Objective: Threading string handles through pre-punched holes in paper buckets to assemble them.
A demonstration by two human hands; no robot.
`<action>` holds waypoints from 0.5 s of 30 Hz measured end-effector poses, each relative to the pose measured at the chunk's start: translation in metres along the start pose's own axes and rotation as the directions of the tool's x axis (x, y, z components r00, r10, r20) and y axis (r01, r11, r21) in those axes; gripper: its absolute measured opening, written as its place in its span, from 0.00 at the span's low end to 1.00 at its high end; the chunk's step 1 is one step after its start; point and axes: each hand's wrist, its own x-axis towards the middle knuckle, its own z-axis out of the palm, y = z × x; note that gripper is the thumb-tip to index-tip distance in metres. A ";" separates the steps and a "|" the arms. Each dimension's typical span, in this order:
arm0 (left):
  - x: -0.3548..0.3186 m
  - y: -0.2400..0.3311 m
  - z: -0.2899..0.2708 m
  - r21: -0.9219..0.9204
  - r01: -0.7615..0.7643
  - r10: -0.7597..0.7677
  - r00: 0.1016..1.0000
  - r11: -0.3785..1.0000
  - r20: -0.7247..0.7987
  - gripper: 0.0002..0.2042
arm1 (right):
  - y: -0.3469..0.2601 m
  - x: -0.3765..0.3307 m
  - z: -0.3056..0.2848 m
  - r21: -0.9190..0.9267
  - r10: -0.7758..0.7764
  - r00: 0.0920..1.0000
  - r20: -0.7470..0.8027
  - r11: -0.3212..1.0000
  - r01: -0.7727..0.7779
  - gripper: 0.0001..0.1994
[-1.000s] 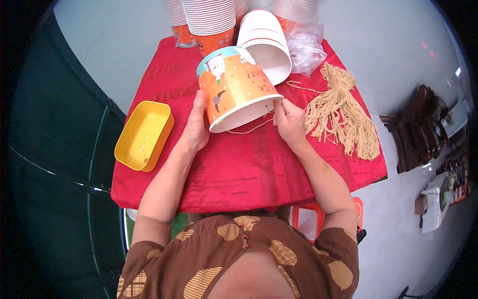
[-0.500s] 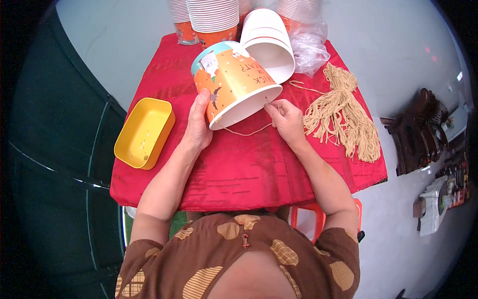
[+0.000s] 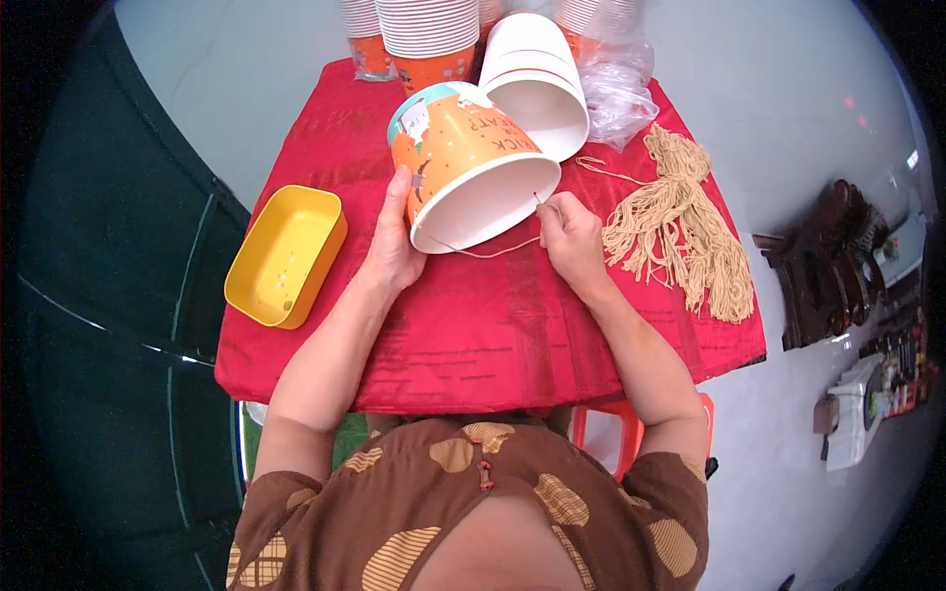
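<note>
My left hand (image 3: pixel 396 246) is wrapped round the left side of an orange paper bucket (image 3: pixel 458 143) with Halloween pictures. The bucket lies tilted on its side above the table, its white mouth facing me. Thumb and fingers of my right hand (image 3: pixel 572 236) pinch the end of a tan string (image 3: pixel 503 251) beside the right part of the rim. From there the string sags below the mouth and runs to the rim's lower left, near my left hand. A bundle of tan strings (image 3: pixel 675 231) lies spread to the right of my right hand.
A yellow plastic box (image 3: pixel 286 256) with small bits in it stands at the left on the red tablecloth (image 3: pixel 443 355). Stacked white buckets (image 3: pixel 537 103) lie at the back, beside upright bucket stacks (image 3: pixel 429 30) and clear plastic bags (image 3: pixel 616 103). Dark carved furniture (image 3: pixel 818 261) stands beyond the table's right.
The bucket has turned so its mouth faces me more and its inside shows more. My right hand stays near the rim, still pinching the string, and has shifted only slightly.
</note>
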 end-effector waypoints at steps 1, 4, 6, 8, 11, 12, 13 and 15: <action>0.000 0.002 0.001 -0.001 0.000 0.000 1.000 1.000 -0.002 0.38 | -0.001 0.000 -0.001 0.000 0.000 1.000 0.002 1.000 0.000 0.06; 0.001 0.005 -0.001 -0.133 0.017 -0.018 1.000 0.991 -0.009 0.37 | -0.005 0.002 -0.006 -0.064 -0.095 0.995 0.026 0.993 0.097 0.06; 0.004 -0.001 -0.005 -0.119 -0.021 0.020 1.000 0.993 -0.012 0.37 | -0.007 0.002 -0.008 0.047 0.009 0.995 0.096 0.999 -0.014 0.05; 0.005 -0.003 -0.008 -0.102 -0.058 0.057 0.998 0.993 -0.014 0.36 | -0.006 0.002 -0.006 -0.033 -0.020 1.000 0.022 0.999 0.021 0.05; 0.008 -0.008 -0.014 -0.010 -0.244 0.242 0.965 0.970 -0.106 0.34 | -0.016 0.002 -0.006 -0.152 -0.136 0.987 -0.080 0.981 0.123 0.06; 0.008 -0.008 -0.012 -0.010 -0.243 0.241 0.965 0.970 -0.106 0.34 | -0.023 0.002 -0.007 -0.192 -0.215 0.971 -0.107 0.962 0.192 0.08; 0.007 -0.010 -0.010 0.042 -0.289 0.292 0.947 0.957 -0.134 0.34 | -0.031 0.000 -0.007 -0.145 -0.237 0.969 -0.065 0.963 0.226 0.08; 0.005 -0.015 -0.008 0.116 -0.322 0.339 0.922 0.940 -0.188 0.35 | -0.039 -0.007 -0.003 -0.018 -0.319 0.948 0.002 0.948 0.318 0.08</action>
